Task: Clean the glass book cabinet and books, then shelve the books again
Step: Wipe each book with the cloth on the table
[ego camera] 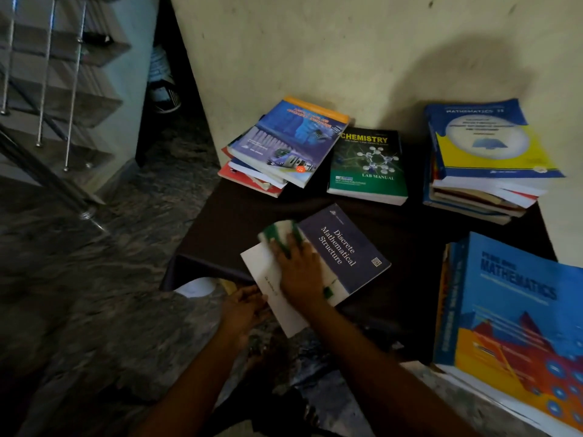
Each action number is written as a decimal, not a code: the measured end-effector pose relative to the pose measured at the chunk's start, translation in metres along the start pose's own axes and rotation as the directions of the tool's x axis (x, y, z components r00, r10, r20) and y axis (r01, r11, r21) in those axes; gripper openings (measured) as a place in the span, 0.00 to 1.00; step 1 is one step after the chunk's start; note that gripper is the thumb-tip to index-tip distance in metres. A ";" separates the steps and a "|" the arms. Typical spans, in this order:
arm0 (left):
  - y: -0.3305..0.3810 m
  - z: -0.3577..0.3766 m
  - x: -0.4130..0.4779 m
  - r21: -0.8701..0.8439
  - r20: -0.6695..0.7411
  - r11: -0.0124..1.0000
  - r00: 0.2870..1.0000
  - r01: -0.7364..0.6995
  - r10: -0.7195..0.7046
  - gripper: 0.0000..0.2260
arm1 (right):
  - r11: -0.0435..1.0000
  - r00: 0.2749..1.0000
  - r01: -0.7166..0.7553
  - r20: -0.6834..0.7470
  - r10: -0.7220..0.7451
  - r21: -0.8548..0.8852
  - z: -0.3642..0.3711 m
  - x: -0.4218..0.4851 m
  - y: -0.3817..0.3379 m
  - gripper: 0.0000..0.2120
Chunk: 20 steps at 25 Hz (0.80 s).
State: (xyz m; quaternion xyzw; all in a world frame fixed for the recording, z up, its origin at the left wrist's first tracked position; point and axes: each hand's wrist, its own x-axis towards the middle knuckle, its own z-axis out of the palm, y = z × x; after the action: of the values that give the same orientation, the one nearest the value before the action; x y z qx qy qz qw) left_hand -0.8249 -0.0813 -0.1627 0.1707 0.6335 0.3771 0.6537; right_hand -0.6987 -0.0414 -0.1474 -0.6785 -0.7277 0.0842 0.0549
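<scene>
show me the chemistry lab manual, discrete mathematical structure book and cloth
chemistry lab manual [367,165]: head view, cover centre
discrete mathematical structure book [345,249]: head view, dark cover
cloth [280,228]: head view, upper part

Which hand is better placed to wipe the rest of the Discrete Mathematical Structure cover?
Right: the right hand presses the cloth on the book; the left hand holds its near edge.

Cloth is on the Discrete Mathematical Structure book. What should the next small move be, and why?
Probably sweep the right hand and its green-and-white cloth across the dark half of the Discrete Mathematical Structure book: the cloth sits near the cover's white side, and the left hand holds the corner overhanging the table.
</scene>
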 end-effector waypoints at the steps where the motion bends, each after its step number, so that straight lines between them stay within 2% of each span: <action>1: 0.001 0.000 -0.002 -0.014 0.006 1.000 1.000 -0.004 0.004 0.10 | 0.997 0.998 0.060 0.009 -0.060 0.039 0.005 -0.011 -0.016 0.33; 3: 0.002 0.000 -0.006 -0.038 0.009 0.999 1.000 -0.007 0.008 0.08 | 0.971 0.974 0.221 0.028 -0.225 0.090 0.011 -0.026 -0.027 0.26; 4: 0.002 -0.001 -0.007 -0.051 0.022 0.999 1.000 -0.001 0.002 0.09 | 0.951 0.955 0.295 -0.023 -0.295 0.089 0.008 -0.026 -0.018 0.23; 5: 0.002 -0.002 -0.007 -0.056 0.039 0.998 0.999 0.004 -0.001 0.11 | 0.954 0.953 0.295 -0.088 -0.290 0.057 0.000 -0.023 -0.001 0.22; 6: 0.003 -0.002 -0.008 -0.058 0.047 0.998 0.999 0.008 -0.005 0.12 | 0.978 0.967 0.206 -0.157 -0.199 0.033 -0.009 -0.017 0.022 0.23; 7: 0.002 -0.002 -0.007 -0.058 0.043 0.998 0.999 0.010 -0.008 0.13 | 0.999 0.981 0.049 -0.190 -0.044 0.019 -0.020 -0.014 0.047 0.25; 9: 0.001 -0.001 -0.004 -0.064 0.026 0.998 0.999 0.019 -0.018 0.13 | 0.961 0.944 -0.276 -0.190 0.271 0.002 -0.028 -0.017 0.101 0.28; 10: 0.000 -0.001 -0.003 -0.067 0.020 0.998 1.000 0.020 -0.019 0.13 | 0.942 0.924 -0.335 -0.187 0.333 0.019 -0.026 -0.025 0.116 0.29; 12: -0.003 -0.001 0.000 -0.054 0.033 0.998 0.999 0.018 -0.017 0.14 | 0.963 0.934 -0.267 -0.258 0.247 -0.042 -0.014 -0.040 0.109 0.27; 15: -0.004 -0.001 0.002 -0.076 0.028 0.996 0.999 0.040 -0.038 0.16 | 0.987 0.970 -0.137 -0.213 0.117 -0.085 0.009 -0.066 0.065 0.28; 18: 0.002 0.003 -0.009 -0.121 0.063 0.992 0.998 0.022 -0.014 0.07 | 0.999 0.986 0.032 -0.166 -0.026 0.035 0.026 -0.095 0.010 0.31; 20: 0.004 0.006 -0.015 -0.135 0.030 0.991 1.000 0.007 -0.003 0.06 | 0.992 0.984 0.106 -0.148 -0.094 0.074 0.027 -0.104 -0.003 0.32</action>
State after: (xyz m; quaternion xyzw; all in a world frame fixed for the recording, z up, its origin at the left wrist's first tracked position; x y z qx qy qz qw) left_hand -0.8188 -0.0874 -0.1484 0.1301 0.5972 0.4150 0.6740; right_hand -0.6991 -0.1462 -0.1696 -0.6426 -0.7509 0.0616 0.1394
